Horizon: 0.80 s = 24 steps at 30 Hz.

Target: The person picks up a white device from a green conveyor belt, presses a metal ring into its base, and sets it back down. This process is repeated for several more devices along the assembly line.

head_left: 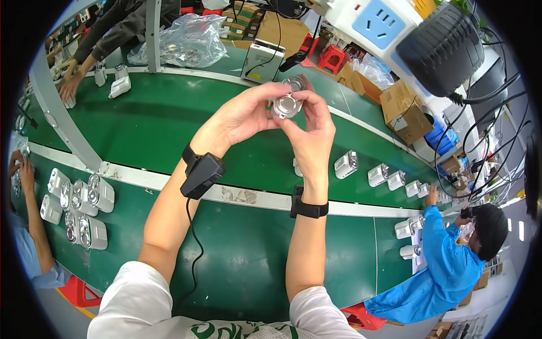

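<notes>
Both my hands are raised above the green conveyor belt, closed by their fingers round a clear round cover [287,106] with small tabs on its rim. My left hand [240,118] grips it from the left side, and my right hand [314,125] from the right. Just behind it, between my fingers, shows a second clear round piece [294,83]; whether the two are joined I cannot tell. Below my right hand, a white device housing [346,164] with a shiny round top sits on the belt. Another housing is partly hidden by my right forearm.
Several white housings [100,193] stand on the green bench at left; more line the belt at right. A metal post [56,113] rises at left. A power strip [372,22] with a black adapter [443,51] hangs upper right. A co-worker in blue [446,248] sits at right.
</notes>
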Available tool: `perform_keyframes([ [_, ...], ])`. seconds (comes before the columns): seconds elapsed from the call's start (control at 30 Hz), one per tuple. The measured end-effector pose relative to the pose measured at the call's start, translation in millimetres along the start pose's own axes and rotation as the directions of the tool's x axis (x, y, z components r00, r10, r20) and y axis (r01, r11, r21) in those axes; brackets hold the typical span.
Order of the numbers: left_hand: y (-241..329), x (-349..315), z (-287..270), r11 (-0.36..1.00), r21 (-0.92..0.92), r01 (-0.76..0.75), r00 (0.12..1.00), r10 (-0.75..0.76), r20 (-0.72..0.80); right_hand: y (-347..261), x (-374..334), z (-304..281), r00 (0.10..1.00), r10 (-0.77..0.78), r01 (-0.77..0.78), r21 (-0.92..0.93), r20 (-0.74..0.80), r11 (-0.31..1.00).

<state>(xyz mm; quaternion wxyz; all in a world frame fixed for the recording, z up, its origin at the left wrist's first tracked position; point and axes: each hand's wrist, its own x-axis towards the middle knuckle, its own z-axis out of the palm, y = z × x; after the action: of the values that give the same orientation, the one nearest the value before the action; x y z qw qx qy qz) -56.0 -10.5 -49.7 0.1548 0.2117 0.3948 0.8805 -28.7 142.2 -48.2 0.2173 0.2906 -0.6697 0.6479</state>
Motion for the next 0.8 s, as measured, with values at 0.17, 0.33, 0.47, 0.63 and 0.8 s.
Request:
perform_keyframes([
  [0.17,3,-11,24,0.989,0.103,-0.108,0.975,0.125,-0.185,-3,1,2,0.991,-0.108,0.113,-0.062,0.078,0.992],
  [0.33,2,-10,32,0.888,0.354,-0.292,0.881,0.394,-0.261,-12,1,-6,0.943,-0.212,0.141,0.269,0.257,0.953],
  [0.47,5,-19,42,0.752,0.500,-0.430,0.808,0.568,-0.158,-24,-1,1,0.969,-0.201,0.127,0.404,0.147,0.906],
  [0.63,7,-17,37,0.119,0.865,-0.487,0.475,0.867,0.148,-36,-3,8,0.961,-0.231,0.162,0.365,0.152,0.917],
  [0.8,14,-26,46,-0.110,0.881,-0.459,0.344,0.893,0.290,-43,-6,9,0.965,-0.220,0.143,0.417,0.143,0.898],
])
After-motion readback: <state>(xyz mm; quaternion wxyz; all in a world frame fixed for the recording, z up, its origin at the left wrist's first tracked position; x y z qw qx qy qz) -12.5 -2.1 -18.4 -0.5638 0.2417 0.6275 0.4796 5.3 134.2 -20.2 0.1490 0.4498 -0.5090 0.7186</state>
